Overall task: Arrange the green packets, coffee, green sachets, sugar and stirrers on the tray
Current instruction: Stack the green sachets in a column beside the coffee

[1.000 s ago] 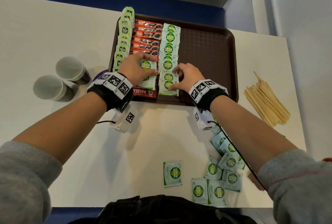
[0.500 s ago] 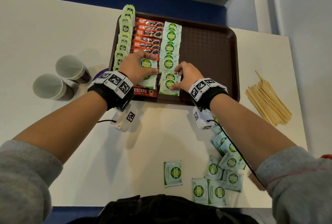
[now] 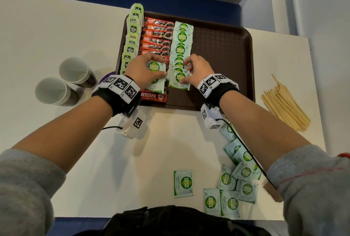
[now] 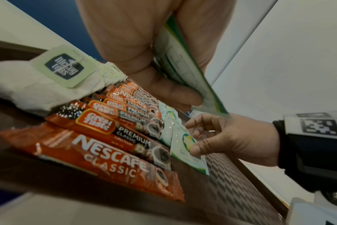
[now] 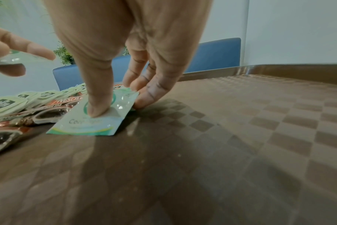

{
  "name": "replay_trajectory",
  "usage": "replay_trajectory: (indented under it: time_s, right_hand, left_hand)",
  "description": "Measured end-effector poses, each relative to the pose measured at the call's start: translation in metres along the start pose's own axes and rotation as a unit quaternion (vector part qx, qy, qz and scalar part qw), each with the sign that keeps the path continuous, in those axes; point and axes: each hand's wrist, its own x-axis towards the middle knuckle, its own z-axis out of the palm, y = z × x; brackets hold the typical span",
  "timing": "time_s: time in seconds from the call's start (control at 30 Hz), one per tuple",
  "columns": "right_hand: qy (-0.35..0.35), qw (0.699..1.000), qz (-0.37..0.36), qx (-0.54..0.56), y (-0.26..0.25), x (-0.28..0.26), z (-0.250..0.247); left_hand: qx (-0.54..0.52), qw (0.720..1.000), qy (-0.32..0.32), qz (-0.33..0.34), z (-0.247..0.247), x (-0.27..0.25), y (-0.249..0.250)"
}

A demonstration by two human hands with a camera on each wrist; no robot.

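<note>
On the brown tray [image 3: 223, 50] lie three columns: green-tagged packets [image 3: 132, 37] at the left, red coffee sticks [image 3: 157, 35], then green Coco Natura sugar sachets [image 3: 180, 46]. My left hand [image 3: 162, 66] grips a small stack of sachets [image 4: 183, 68] above the near coffee sticks. My right hand [image 3: 186, 72] pinches the nearest sachet [image 5: 98, 120] of the column, with its thumb on top and its curled fingers at the far edge. Wooden stirrers [image 3: 284, 107] lie on the table to the right of the tray.
Several loose sachets [image 3: 240, 175] lie on the white table under my right forearm, and one more sachet [image 3: 183, 183] sits alone near the front edge. Two paper cups [image 3: 75, 71] stand left of the tray. The tray's right half is bare.
My right hand has slid the nearest sachet away from me, up against the column. The left hand has stayed in place with its stack.
</note>
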Motion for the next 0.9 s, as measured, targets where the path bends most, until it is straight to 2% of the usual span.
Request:
replay_trajectory:
  time_s: [0.37, 0.63, 0.9]
  right_hand:
    - [0.018, 1.000, 0.004, 0.007, 0.005, 0.001, 0.000]
    - [0.039, 0.999, 0.024, 0.014, 0.010, -0.001, 0.000]
    - [0.052, 0.997, 0.043, 0.028, 0.012, -0.002, 0.000]
  left_hand:
    - [0.033, 0.999, 0.003, -0.003, -0.001, 0.001, 0.002]
    - [0.167, 0.980, -0.109, -0.009, 0.014, 0.010, 0.020]
    - [0.178, 0.976, -0.123, -0.027, 0.019, 0.009, 0.023]
